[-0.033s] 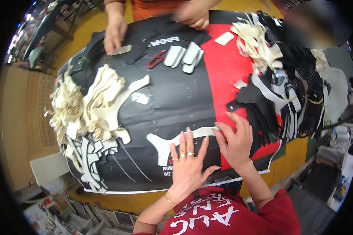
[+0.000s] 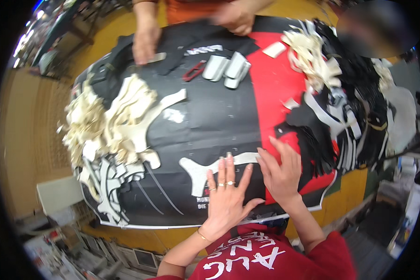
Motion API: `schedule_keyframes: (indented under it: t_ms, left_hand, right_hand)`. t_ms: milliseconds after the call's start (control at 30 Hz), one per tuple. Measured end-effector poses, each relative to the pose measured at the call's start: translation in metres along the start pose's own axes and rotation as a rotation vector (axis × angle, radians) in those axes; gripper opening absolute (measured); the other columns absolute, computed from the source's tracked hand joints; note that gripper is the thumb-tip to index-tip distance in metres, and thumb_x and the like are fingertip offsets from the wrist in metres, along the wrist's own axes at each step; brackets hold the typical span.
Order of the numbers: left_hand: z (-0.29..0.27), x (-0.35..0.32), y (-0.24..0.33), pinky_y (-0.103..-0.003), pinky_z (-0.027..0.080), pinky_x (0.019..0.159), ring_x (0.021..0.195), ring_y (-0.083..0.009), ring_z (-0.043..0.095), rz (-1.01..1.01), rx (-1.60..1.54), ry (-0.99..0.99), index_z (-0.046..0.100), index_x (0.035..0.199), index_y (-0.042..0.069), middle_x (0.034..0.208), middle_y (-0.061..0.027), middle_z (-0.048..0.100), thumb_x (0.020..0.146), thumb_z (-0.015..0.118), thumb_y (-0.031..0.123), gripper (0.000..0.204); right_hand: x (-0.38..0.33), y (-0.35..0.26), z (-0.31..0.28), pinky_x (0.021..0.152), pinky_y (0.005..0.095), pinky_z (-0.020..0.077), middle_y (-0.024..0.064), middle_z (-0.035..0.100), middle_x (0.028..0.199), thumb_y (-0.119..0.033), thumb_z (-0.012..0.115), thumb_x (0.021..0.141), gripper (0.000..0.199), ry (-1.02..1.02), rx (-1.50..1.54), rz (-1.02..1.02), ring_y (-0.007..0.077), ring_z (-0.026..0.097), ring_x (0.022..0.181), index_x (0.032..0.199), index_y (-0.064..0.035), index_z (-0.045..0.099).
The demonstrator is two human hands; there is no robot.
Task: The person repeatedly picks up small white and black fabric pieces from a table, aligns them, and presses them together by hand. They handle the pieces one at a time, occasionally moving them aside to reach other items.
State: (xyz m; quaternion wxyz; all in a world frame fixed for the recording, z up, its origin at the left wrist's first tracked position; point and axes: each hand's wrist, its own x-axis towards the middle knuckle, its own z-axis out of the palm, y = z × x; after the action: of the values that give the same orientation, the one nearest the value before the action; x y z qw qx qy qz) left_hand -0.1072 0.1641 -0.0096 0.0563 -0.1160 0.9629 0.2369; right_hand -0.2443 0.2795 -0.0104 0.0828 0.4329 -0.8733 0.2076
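A pale, Y-shaped cut piece of fabric [image 2: 198,173] lies flat on the black part of the table cover in front of me. My left hand [image 2: 227,196] rests palm down across its middle, fingers spread, covering part of it. Beside the piece's narrow right end is my right hand [image 2: 283,175], fingers apart and slightly bent. Its thumb side is nearest that end; whether it touches cannot be made out. To the right, a stack of black cut pieces [image 2: 308,140] lies close to my right fingers.
Cream fabric pieces [image 2: 130,105] heap at the left, above black-and-white strips [image 2: 108,182]. More cream strips [image 2: 308,53] and black bundles lie at the right. Across the table, a co-worker's hand [image 2: 147,42] is by a small pale piece, near white pads [image 2: 215,67] and a red-framed tool [image 2: 194,71].
The whole view has shifted slightly, so the table appears a little farther right. My left hand stays flat on the fabric piece; my right hand remains at its end.
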Motion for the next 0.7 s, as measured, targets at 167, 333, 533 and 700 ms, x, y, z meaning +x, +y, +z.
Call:
schedule_keyframes:
  t_ms: [167, 333, 533, 700]
  left_hand:
    - [0.010, -0.003, -0.010, -0.066, 0.013, 0.118, 0.151, -0.0494, 0.018, 0.062, -0.054, 0.099, 0.036, 0.156, 0.009, 0.162, -0.0331, 0.019, 0.085, 0.063, 0.066, 0.095]
    - [0.015, -0.016, -0.021, -0.060, 0.021, 0.119, 0.151, -0.0448, 0.023, 0.139, -0.382, 0.382, 0.040, 0.152, 0.007, 0.163, -0.0275, 0.022, 0.089, 0.072, 0.041, 0.079]
    - [0.007, -0.021, -0.035, -0.060, 0.023, 0.118, 0.151, -0.0437, 0.024, -0.141, -0.234, 0.563, 0.043, 0.150, 0.006, 0.164, -0.0244, 0.024, 0.095, 0.067, 0.036, 0.067]
    - [-0.006, -0.010, -0.052, -0.061, 0.020, 0.119, 0.152, -0.0392, 0.024, -0.150, -0.102, 0.347, 0.046, 0.146, 0.003, 0.160, -0.0236, 0.032, 0.097, 0.064, 0.032, 0.060]
  right_hand:
    - [-0.004, -0.010, -0.006, 0.121, 0.0559, 0.0167, 0.0180, 0.035, 0.160, -0.050, 0.054, 0.096, 0.068, -0.558, 0.038, -0.058, 0.0369, 0.028, 0.151, 0.147, -0.0060, 0.048]
    - [-0.003, -0.011, -0.015, 0.122, 0.0598, 0.0062, 0.0218, 0.023, 0.165, -0.058, 0.047, 0.097, 0.077, -0.585, 0.002, -0.091, 0.0388, 0.017, 0.154, 0.151, -0.0034, 0.042]
    - [-0.008, -0.013, -0.003, 0.122, 0.0592, 0.0057, 0.0229, 0.020, 0.166, -0.054, 0.046, 0.100, 0.079, -0.569, -0.067, -0.149, 0.0387, 0.015, 0.155, 0.157, -0.0010, 0.031]
    - [-0.014, -0.006, 0.007, 0.122, 0.0570, 0.0130, 0.0235, 0.021, 0.165, -0.042, 0.052, 0.101, 0.068, -0.359, 0.056, -0.155, 0.0409, 0.018, 0.153, 0.154, -0.0027, 0.036]
